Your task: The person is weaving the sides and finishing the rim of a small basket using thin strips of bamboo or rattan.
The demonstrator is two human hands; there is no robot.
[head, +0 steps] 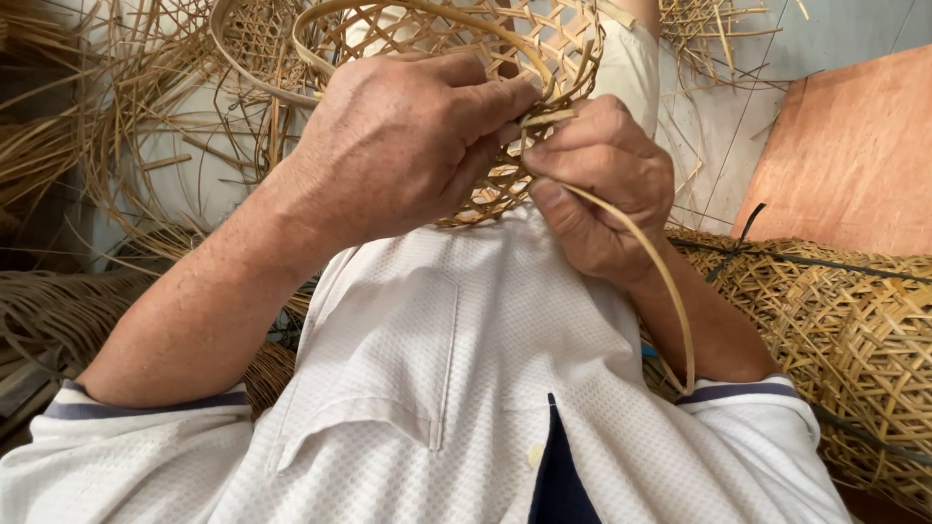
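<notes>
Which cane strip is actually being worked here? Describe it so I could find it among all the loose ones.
Start at the open-weave basket held up against the white shirt. At its rim the left hand and right hand meet, pinching one flat strip. Unlike the loose canes on the floor, it arcs down from the right hand's fingers toward the right sleeve.

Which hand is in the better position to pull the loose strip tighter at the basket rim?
The right hand, probably. It already pinches the strip, which trails down from its fingers. The left hand grips the basket at the rim and steadies it.
</notes>
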